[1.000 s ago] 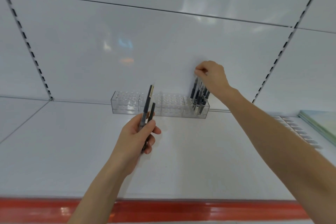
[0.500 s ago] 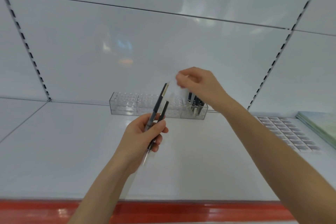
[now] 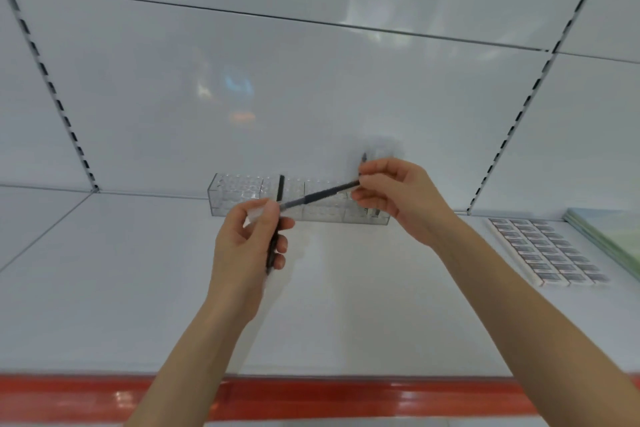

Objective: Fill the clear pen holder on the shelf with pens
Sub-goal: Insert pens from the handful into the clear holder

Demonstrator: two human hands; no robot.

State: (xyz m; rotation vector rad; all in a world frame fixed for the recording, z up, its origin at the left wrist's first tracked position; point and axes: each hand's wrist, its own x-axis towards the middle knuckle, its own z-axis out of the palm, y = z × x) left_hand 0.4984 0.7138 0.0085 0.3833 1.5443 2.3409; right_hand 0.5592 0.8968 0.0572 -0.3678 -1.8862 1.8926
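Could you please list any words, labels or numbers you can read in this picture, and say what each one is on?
None can be read.
Small packs in rows on the shelf, right: dark printed patches, too small and blurred.
Pens, clear pen holder, red shelf edge: no lettering visible.

No legible text anywhere. Small boxed items (image 3: 547,253) in rows at right of the shelf (image 3: 104,288) carry dark label patches, too blurred to read. Pens and clear holder (image 3: 242,196) show no readable marking.
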